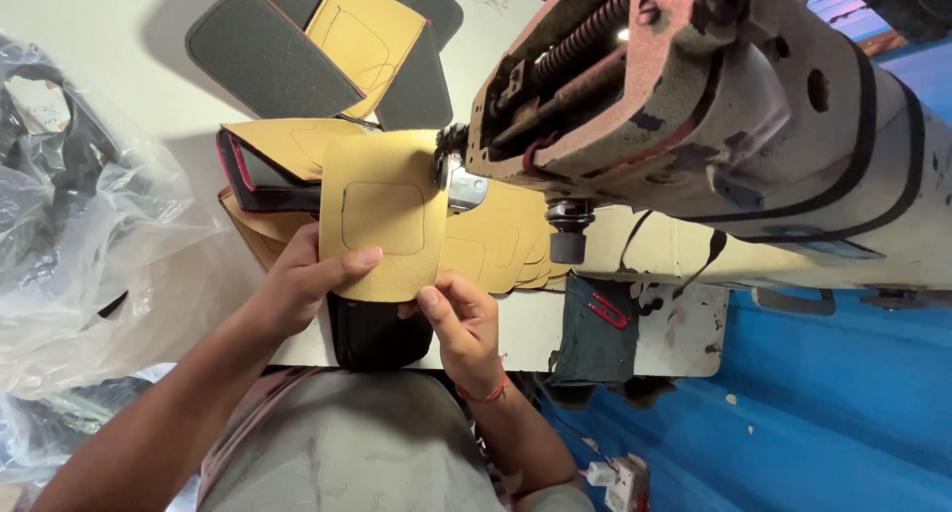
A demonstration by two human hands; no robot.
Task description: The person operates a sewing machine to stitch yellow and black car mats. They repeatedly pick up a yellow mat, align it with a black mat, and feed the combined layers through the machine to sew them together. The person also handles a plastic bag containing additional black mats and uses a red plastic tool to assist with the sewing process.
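Clear plastic bag [69, 225] lay crumpled far left of the sewing machine [714, 106], on the pale surface [109, 36]. Dark padded pieces [263, 61] with tan backing were fanned out up-left of the machine head. A stack of tan pieces [288, 140], one edged in black and red, sat left of the needle area.

Left hand [302, 289] was partly closed on the tan panel [382, 215], thumb on top near its lower left edge, fingers underneath. The panel, marked with a stitched rounded rectangle, was held flat just left of the machine's presser foot [461, 187], its right edge touching or nearly touching it; hard to tell which. Right hand [461, 324] pinched the panel's lower right corner between thumb and fingertips, a red thread band on the wrist. A black piece [377, 339] hung below the panel, between the two hands.

More tan pieces [506, 249] were piled under the machine arm. Red-handled snips [607, 311] lay on a dark cloth right of the right hand.
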